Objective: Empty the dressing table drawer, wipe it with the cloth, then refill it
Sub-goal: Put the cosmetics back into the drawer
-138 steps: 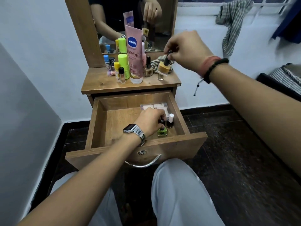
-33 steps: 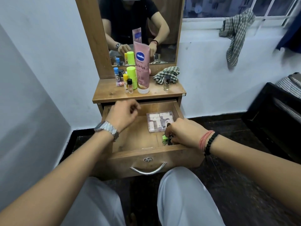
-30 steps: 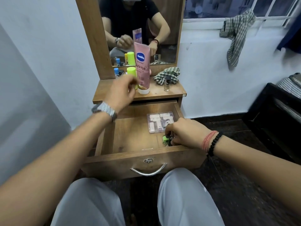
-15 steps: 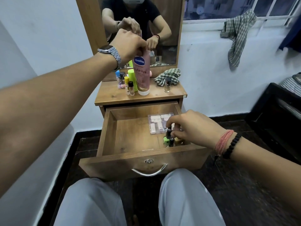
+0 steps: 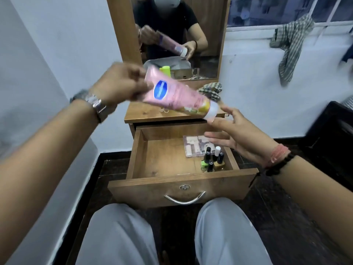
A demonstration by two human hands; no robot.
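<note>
Left hand pinches the crimped end of the soft pink plastic lotion tube above the open wooden drawer; right hand, fingers spread, nears the cap, probably the firmer hold.

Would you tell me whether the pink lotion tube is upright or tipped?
Tipped: the left hand holds the pink lotion tube slanted above the drawer, cap lower right.

White walls, dark floor, window
</note>
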